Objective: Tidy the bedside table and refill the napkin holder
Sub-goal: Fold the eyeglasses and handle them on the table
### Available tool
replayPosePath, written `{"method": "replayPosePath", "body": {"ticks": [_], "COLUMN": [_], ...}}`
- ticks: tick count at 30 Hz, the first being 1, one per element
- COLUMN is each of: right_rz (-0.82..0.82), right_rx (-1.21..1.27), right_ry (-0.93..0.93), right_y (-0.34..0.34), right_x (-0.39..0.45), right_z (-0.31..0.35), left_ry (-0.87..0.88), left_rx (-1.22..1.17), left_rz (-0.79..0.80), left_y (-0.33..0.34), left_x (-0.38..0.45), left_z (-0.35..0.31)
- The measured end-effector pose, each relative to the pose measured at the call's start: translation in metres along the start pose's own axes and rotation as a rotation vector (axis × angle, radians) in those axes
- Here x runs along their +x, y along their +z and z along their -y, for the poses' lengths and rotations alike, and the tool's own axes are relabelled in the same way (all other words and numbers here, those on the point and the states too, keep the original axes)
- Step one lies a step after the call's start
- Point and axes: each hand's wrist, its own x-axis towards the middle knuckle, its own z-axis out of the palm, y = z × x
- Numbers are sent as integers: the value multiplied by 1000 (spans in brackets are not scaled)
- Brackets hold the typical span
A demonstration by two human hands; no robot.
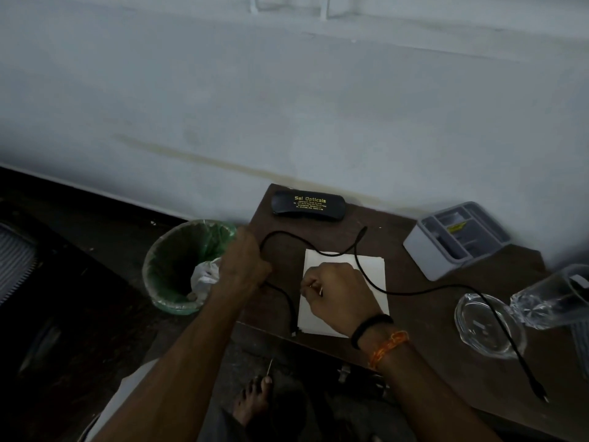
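Only one view on my end, the head cam, sitting up high and tilted forward and down. It's wide-angle, so the wall bows across the top half. The dark table sits lower right and close, both forearms coming in from the bottom edge, and a bin on the floor is left of it. No second view to overlap with.

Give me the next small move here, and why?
Probably lift the black cable off the napkin stack. The left hand already grips it at the table's left edge, yet it crosses the napkins. The right hand is curled on the stack. The grey holder sits behind.
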Motion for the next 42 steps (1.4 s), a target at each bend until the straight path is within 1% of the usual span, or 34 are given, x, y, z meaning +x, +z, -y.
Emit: {"method": "replayPosePath", "body": {"ticks": [3, 6, 8, 11, 14, 16, 18, 21, 23, 26, 28, 32, 34, 35, 37, 39, 42], "right_rz": [-76, -249, -338, -439, -504, -518, -556, -648, -666, -709, -781, -889, -899, -882, -801, -684, -563], "right_rx": [6, 63, 98, 83, 56, 27, 25, 117, 144, 143, 139, 96, 74, 81, 146, 282, 422], "right_ry": [4, 2, -7, -32, -112, -180, -231, -290, -294, -226, -182, -78, -37, -26, -33, -68, -77], "right_y": [2, -1, -5, -15, -26, -32, -36, -42, -47, -58, -66, -76, -78, -79, -80, -77, -70], "right_x": [1, 4, 5, 6, 11, 14, 17, 22, 24, 26, 25, 25, 25, 25, 23, 21, 22], "right_z": [-1, -1, -2, 0, 4, 5, 2, -6, -11, -17, -22, -31, -34, -35, -37, -35, -29], "left_ry": [26, 52, 52, 88, 125, 169, 199, 205, 222, 247, 299, 497, 569, 591, 623, 649, 628], "left_rx": [-149, -302, -405, -688, -931, -1033, -1068, -1108, -1137, -1177, -1101, -744, -622, -601, -645, -822, -1241], "left_rz": [-66, -114, -110, 12, 264, 422, 529, 634, 647, 654, 694, 677, 670, 683, 743, 784, 726], "left_y": [-8, -23, -37, -57, -72, -78, -78, -74, -71, -71, -72, -76, -77, -78, -77, -74, -64], "left_x": [5, 11, 13, 5, -4, -7, -10, -13, -16, -22, -23, -20, -19, -19, -21, -27, -31], "left_z": [1, 0, -5, -22, -40, -48, -54, -61, -65, -69, -71, -66, -65, -66, -68, -73, -85]}}
